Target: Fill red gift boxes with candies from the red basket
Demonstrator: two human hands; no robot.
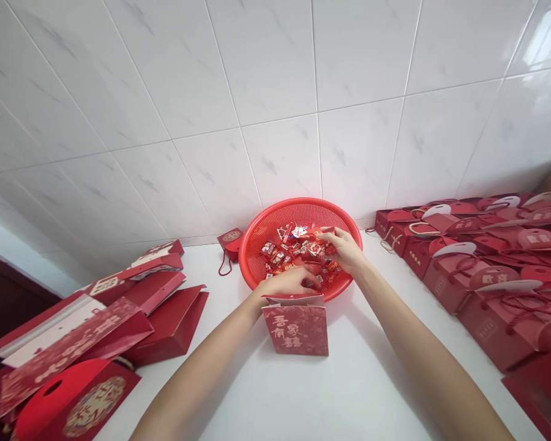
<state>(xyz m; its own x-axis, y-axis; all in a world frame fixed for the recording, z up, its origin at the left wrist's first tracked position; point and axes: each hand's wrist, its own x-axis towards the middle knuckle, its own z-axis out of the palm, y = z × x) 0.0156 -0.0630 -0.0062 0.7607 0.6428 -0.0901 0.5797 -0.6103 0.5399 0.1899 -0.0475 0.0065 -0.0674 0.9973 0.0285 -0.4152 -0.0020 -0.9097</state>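
Held left hand [290, 281] and right hand [344, 248] curled over sweets [298, 251] in basket [251, 248] near back edge of bench [353, 383] (couldn't tell whether gripping any); called for light pinches, clear of bag [298, 334].

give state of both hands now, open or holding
Left hand: fingers curled over wrapped sweets in the red basket; grip cannot be told.
Right hand: fingers bent at the sweets; whether it holds one cannot be told.
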